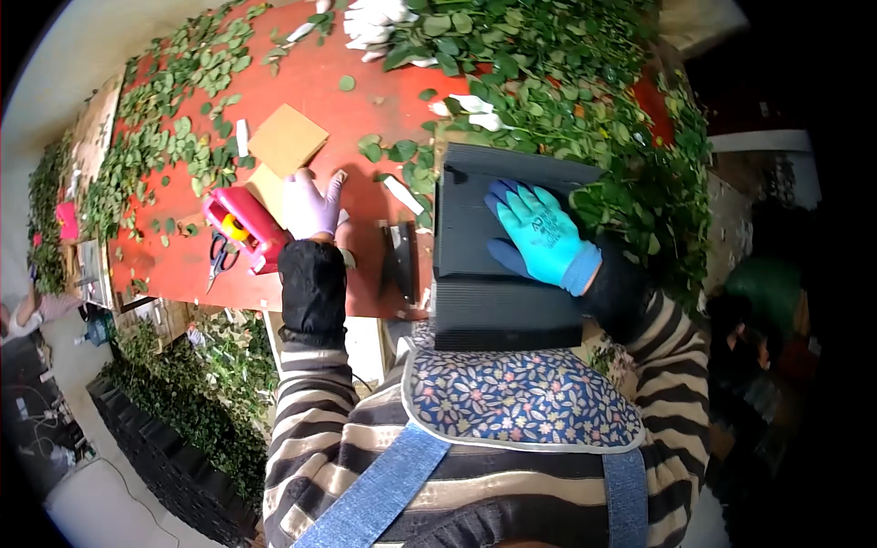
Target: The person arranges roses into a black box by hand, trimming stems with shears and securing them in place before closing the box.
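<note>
My left hand, in a thin pale lilac glove, reaches over the red table with thumb and fingers apart. Its fingertips are at the edge of tan card sheets, and I see nothing held in it. A turquoise and dark blue work glove covers my right hand, which lies flat with fingers spread on a black corrugated sheet. That sheet is creased across and its near part hangs toward my apron. Left of my left hand are a pink tape dispenser with a yellow core and dark-handled scissors.
Green leafy stems heap up at the far right, with white-wrapped flower heads beside them. Loose leaves spread along the table's left side. A black strip-like tool lies left of the corrugated sheet. Leaf litter covers the floor below.
</note>
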The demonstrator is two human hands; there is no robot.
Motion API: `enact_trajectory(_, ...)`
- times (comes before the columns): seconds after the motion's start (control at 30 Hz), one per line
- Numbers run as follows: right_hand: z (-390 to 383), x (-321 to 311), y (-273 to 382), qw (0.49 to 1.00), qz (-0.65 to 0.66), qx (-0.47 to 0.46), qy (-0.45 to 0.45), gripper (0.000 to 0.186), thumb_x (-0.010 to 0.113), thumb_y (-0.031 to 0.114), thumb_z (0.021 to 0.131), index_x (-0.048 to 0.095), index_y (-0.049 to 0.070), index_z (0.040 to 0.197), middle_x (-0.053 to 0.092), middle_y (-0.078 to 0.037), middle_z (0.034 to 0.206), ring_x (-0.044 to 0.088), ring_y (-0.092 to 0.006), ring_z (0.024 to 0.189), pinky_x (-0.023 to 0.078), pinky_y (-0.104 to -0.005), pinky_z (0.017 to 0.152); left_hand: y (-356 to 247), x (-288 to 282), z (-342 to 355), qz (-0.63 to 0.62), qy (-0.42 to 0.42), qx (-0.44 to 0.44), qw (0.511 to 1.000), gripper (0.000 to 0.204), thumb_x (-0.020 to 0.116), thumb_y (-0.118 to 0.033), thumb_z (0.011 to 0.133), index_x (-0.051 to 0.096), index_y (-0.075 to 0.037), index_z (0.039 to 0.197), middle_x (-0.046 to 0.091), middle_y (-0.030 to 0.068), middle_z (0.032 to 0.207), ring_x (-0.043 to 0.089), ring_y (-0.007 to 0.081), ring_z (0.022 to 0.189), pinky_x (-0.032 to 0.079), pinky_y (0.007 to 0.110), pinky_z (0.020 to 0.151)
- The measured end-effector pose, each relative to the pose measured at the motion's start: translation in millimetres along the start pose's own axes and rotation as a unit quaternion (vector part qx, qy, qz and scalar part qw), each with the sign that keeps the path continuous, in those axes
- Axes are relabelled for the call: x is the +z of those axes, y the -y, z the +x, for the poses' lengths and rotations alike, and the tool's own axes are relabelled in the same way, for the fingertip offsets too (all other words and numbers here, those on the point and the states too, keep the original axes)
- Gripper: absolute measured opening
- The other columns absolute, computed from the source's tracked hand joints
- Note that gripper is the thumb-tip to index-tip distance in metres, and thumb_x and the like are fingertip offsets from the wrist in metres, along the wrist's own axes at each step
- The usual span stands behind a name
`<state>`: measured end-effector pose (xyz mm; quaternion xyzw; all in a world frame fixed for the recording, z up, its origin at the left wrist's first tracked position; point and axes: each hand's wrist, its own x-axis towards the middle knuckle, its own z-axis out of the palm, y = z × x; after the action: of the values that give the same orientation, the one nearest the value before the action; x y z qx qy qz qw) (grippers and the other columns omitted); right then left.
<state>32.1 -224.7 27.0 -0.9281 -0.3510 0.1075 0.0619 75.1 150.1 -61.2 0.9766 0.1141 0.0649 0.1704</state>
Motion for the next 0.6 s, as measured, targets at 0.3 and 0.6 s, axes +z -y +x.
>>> enact_trajectory(0.3,6,1,7,1.0,-0.012,-0.002,-0.001,0.068,0.059,0.041,0.091,0.046,-0.001,0.143,0.044,-0.021,0.15,0.043,-0.0376,0.137,0.03,-0.0501,0.115,32,16,124,0.121,0.028,-0.313,0.942,0.114,0.087,-0.061,0.065,0.034,0.002,0.144,0.045,0.0234,0.14,0.059,0.0345,0.12,0.051,0.047,0.099)
enact_trajectory(0.6,3,3,8,1.0,-0.003,0.014,-0.016,0.068,0.061,0.041,0.091,0.047,0.0,0.143,0.046,-0.021,0.149,0.044,-0.0371,0.136,0.031,-0.049,0.114,149,61,155,-0.118,0.016,-0.316,0.941,0.06,0.078,-0.018,0.075,0.056,0.004,0.127,0.07,0.0217,0.115,0.068,0.031,0.109,0.054,0.036,0.092)
